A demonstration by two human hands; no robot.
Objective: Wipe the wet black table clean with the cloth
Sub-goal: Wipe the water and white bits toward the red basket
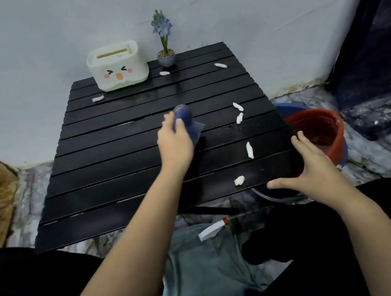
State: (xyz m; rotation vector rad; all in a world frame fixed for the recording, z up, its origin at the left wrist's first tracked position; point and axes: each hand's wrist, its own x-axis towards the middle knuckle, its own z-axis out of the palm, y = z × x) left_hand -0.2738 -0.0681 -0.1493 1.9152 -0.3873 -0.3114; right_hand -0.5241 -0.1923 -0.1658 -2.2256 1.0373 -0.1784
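Note:
A black slatted table [115, 165] stands in front of me, its slats shiny with wet patches. My left hand [175, 140] grips a bunched dark blue cloth [189, 123] near the table's middle, the cloth touching the slats. My right hand [305, 168] rests on the table's near right corner with fingers spread, thumb along the front edge. Several small white wads of tissue [249, 150] lie scattered on the table, mostly along its right side and near the back.
A white tissue box with a cartoon face [117, 66] and a small potted blue flower [165, 50] stand at the table's back edge against the wall. A red basket [319, 130] sits on the floor to the right. A teal cloth [208, 268] lies between my knees.

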